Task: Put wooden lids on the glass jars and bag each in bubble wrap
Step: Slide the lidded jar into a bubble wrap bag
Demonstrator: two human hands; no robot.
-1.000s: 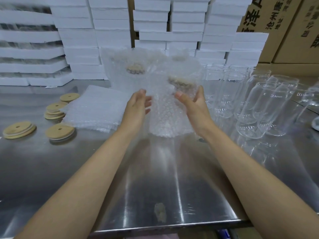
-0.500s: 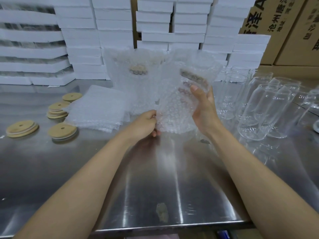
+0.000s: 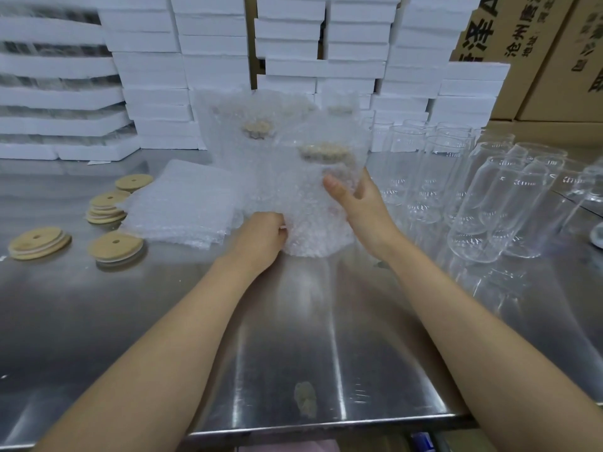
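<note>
Centre frame: left hand (image 3: 264,234) pinches clear bubble-wrap bag (image 3: 310,236), right hand (image 3: 357,203) grips lidded glass jar (image 3: 313,190) inside it; few bagged jars (image 3: 251,132) behind, many bare glass jars (image 3: 509,197) right, loose round wooden lids (image 3: 115,245) left.

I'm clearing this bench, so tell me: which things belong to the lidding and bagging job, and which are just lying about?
Job: bagged jar, gripped by left hand and right hand; lids; bubble bags; bare jars; wrapped jars behind.
Lying about: foam boxes; cartons.
</note>
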